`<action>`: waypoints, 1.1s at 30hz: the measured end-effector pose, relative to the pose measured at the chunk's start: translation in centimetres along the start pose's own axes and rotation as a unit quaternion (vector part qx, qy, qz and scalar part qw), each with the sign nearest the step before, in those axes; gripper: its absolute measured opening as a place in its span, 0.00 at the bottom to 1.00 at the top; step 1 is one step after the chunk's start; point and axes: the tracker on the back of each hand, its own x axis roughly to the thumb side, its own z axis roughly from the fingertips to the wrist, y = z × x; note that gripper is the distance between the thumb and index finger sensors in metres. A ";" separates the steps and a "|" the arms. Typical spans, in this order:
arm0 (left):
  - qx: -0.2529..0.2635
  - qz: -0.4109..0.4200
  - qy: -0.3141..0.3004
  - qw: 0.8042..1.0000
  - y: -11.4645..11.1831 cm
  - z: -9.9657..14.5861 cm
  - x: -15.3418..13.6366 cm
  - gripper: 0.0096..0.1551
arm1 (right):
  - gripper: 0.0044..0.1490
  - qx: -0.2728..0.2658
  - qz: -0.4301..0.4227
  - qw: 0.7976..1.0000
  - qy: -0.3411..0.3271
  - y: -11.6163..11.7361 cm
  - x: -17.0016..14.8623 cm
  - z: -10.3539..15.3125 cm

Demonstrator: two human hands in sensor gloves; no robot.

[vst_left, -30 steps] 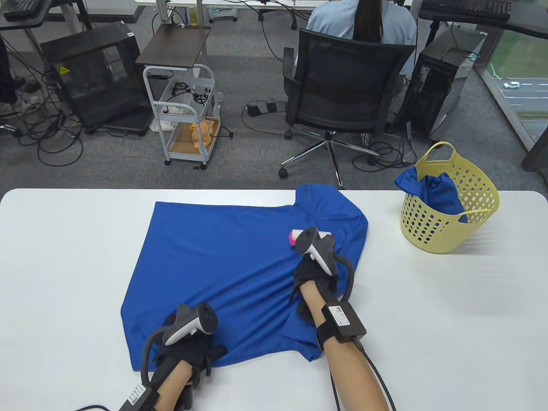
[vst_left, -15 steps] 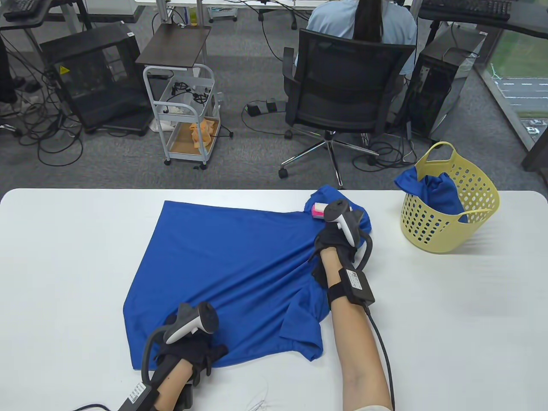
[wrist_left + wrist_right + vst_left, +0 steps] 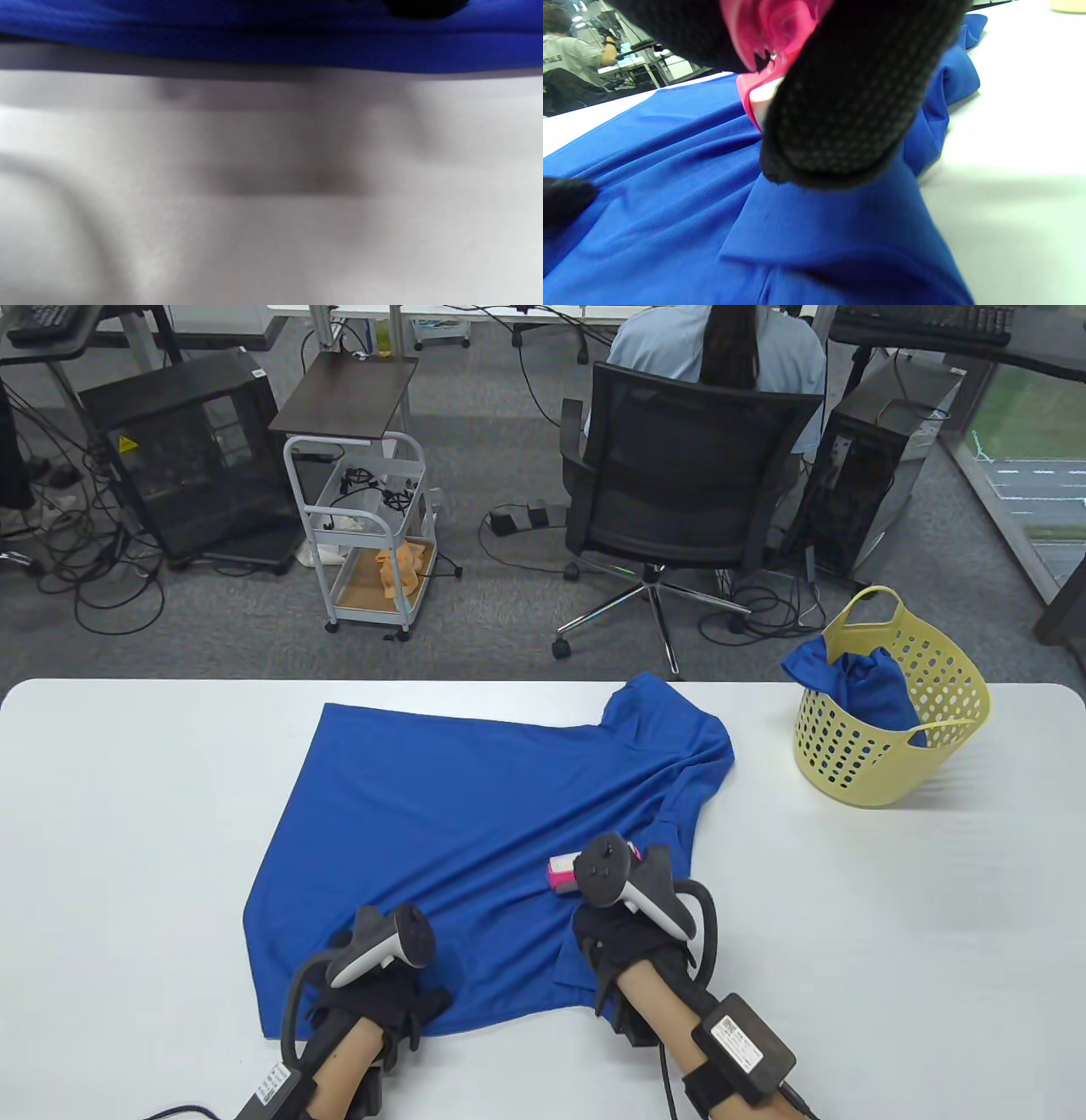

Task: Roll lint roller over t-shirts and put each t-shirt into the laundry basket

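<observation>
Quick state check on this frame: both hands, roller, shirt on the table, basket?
Left hand: resting on the shirt's near edge, grip not visible.
Right hand: grips the lint roller.
Lint roller: held, on the shirt's near right part.
T-shirt: spread on the table, wrinkled toward its right side.
Laundry basket: upright, holds blue cloth, one end draped over the rim.

The left hand [image 3: 377, 1005] is lying low at the near edge, fingers spread flat and pressing down. The right hand [image 3: 624, 942] is sitting beside it, a little farther forward, its fingers [image 3: 840, 106] curling round a handle.
</observation>
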 end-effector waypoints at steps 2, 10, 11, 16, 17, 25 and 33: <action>0.001 -0.001 0.002 1.000 0.0 0.0 0.0 0.53 | 0.37 0.014 0.035 0.999 0.015 0.1 -0.4 1.1; 0.002 -0.001 0.006 1.000 0.0 0.0 0.0 0.53 | 0.38 0.033 0.011 0.996 0.086 -0.8 -4.8 3.7; 0.002 -0.001 0.006 1.000 -0.1 0.0 0.0 0.53 | 0.38 0.034 0.008 0.995 0.096 -1.0 -5.3 3.9; 0.003 -0.002 0.006 1.000 -0.1 0.0 0.0 0.53 | 0.38 0.033 0.003 0.992 0.121 -1.3 -6.4 3.9; 0.004 -0.002 0.006 1.000 -0.1 0.0 0.0 0.53 | 0.38 0.030 0.005 0.992 0.122 -1.3 -6.5 3.9; 0.003 0.001 0.008 1.000 -0.1 0.0 0.0 0.53 | 0.37 -0.014 0.038 0.983 0.177 -1.9 -8.2 -0.9; 0.000 -0.002 0.007 1.000 -0.1 0.0 0.0 0.53 | 0.37 -0.046 0.017 0.971 0.233 -4.1 -13.2 -9.2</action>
